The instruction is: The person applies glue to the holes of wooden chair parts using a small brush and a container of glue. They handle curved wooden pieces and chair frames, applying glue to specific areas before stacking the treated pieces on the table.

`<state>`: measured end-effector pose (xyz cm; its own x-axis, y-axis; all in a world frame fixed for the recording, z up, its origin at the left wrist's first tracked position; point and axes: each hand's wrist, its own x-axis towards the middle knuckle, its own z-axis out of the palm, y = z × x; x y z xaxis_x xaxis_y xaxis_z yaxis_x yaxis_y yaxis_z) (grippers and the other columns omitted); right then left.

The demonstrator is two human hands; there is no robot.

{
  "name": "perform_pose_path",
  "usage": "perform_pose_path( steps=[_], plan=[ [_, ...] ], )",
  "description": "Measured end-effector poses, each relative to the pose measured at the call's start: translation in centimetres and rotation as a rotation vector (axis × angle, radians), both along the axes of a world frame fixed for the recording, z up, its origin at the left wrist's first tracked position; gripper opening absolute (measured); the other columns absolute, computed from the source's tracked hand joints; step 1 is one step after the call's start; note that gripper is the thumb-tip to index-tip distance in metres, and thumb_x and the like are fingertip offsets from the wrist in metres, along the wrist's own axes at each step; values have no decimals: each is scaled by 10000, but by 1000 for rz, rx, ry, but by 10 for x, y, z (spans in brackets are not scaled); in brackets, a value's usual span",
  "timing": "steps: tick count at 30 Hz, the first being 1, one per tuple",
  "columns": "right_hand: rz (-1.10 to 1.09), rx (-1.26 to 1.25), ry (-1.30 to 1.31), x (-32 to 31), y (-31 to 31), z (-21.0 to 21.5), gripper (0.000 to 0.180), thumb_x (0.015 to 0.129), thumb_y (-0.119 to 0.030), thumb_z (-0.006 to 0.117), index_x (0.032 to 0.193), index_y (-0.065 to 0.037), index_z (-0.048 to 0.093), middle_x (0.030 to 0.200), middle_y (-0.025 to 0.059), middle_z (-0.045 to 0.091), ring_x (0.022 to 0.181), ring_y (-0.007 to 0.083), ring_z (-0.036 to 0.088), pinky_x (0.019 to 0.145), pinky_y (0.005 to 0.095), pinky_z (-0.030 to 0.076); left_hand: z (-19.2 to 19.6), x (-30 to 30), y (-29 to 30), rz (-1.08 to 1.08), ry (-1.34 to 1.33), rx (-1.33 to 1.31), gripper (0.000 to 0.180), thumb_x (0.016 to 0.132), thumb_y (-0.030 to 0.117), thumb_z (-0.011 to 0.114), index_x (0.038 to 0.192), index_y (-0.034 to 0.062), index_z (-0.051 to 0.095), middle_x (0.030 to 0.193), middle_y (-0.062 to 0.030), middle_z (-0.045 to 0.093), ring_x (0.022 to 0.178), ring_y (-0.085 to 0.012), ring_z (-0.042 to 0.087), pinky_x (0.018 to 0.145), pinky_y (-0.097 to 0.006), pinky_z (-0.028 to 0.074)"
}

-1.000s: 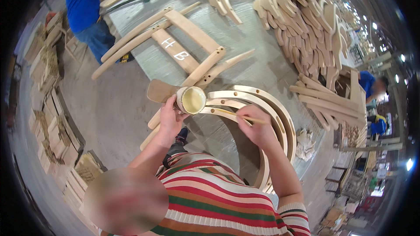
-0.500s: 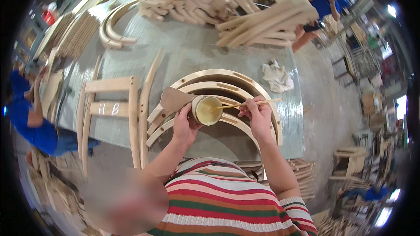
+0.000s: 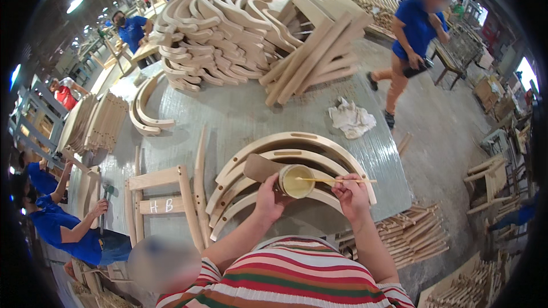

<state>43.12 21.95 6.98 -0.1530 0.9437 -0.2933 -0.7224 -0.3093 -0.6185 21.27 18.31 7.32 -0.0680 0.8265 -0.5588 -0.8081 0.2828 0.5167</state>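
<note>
My left hand (image 3: 270, 198) is wrapped round a cup (image 3: 285, 187) of pale yellow, glue-like liquid, tipped so its mouth shows. A flat brown piece (image 3: 260, 167) with a rounded end juts out beside the cup; whether my fingers hold it too is hidden. My right hand (image 3: 350, 197) pinches a thin yellow stick (image 3: 328, 180), its far end in the liquid. Below both hands, several curved wooden rails (image 3: 297, 137) with slots and holes lie nested on the table. A wooden chair frame (image 3: 157, 181) with chalk marks stands to their left.
Curved wooden parts (image 3: 211, 40) and straight slats (image 3: 311, 51) are heaped on the wrapped table (image 3: 222, 108). A white rag (image 3: 351, 118) lies at right. At left a co-worker (image 3: 68, 222) holds a hammer (image 3: 105, 197); another person (image 3: 414, 28) walks at the far right.
The view has tilted up, so the table and my hands sit lower in it. The stick stays in the cup. At right, the person now shows in full stride.
</note>
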Motion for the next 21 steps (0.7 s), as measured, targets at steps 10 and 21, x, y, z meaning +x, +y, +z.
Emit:
perform_pose_path(
  steps=[10, 21],
  plan=[
    [-37, -187, -128, -16, 5, -9, 222, 889, -201, 592, 718, -105, 487, 592, 30, 520, 451, 112, 481, 475, 274, 466, -3, -10, -10, 24, 4, 27, 322, 944, 292, 390, 1141, 99, 556, 1094, -75, 609, 984, -226, 603, 846, -465, 507],
    [56, 41, -209, -19, 2, 1, 119, 892, -137, 571, 810, -69, 519, 680, 67, 586, 544, 125, 554, 531, 259, 489, -2, -11, -17, 74, -42, 36, 318, 949, 286, 377, 1149, 108, 549, 1075, -59, 615, 965, -213, 612, 816, -435, 519]
  ],
)
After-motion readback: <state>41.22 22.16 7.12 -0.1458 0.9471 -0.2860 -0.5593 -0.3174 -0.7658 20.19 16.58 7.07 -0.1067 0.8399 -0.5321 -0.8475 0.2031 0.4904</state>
